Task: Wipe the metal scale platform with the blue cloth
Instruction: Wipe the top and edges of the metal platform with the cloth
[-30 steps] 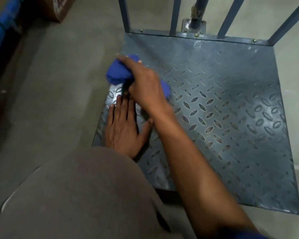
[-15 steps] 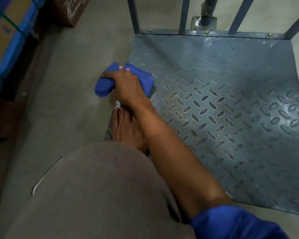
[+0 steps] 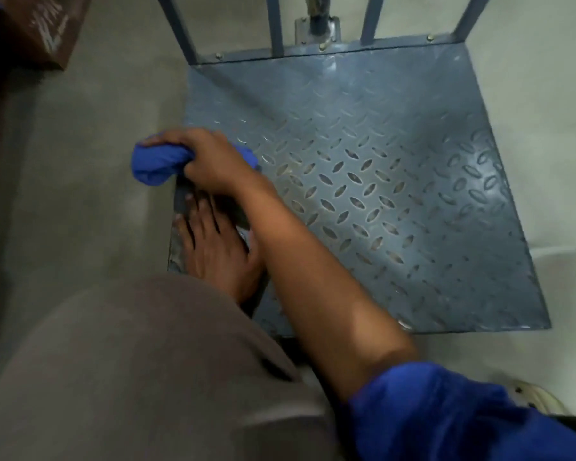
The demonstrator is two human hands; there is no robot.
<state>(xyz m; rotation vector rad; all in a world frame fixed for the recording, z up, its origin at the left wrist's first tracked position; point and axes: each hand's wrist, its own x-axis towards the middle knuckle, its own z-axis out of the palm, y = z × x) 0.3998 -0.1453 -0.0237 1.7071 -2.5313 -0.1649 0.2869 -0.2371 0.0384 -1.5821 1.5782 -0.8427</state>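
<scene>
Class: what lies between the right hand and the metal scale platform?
Head view: the bunched blue cloth, gripped by the right hand, at the left edge of the grey diamond-plate metal scale platform.

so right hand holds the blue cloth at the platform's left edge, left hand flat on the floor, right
No: the head view shows the left hand flat on the platform itself. The right hand grips the blue cloth at its left edge.

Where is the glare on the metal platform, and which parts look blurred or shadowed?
Head view: pale glare on the platform, right side and far edge; right hand and blue cloth slightly blurred; left hand shadowed under the forearm; railing bars splay outward, lens distortion.
</scene>
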